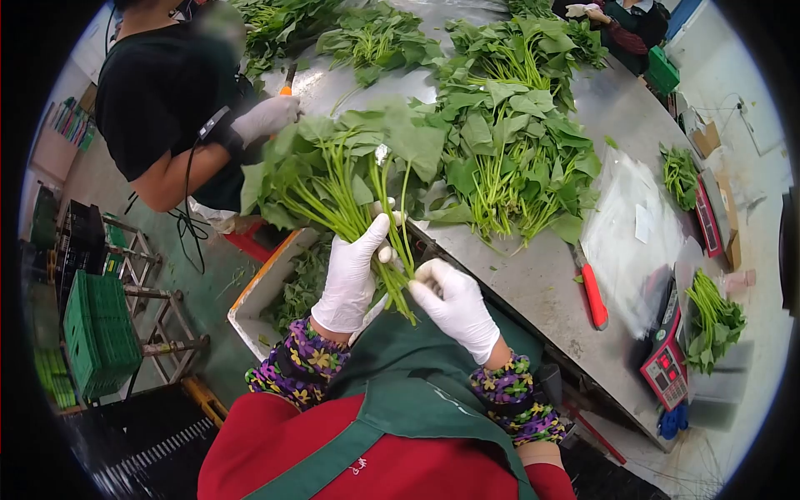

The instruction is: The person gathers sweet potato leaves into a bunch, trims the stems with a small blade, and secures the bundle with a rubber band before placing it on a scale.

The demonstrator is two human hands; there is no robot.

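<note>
The steel tabletop (533,283) was loaded with a big pile of greens (508,142), and a red-handled knife (592,296) lay near its edge. The left hand (352,279) was closed around the stems of a bunch of greens (333,175), leaves fanning up above it. The right hand (457,307) sat just beside and below, pinching the stem ends.

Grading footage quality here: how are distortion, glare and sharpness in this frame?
Head view: heavy fisheye bending, black corners; glare on the steel table near the top; left hand, right hand and bunch of greens sharp; co-worker partly blurred.
</note>
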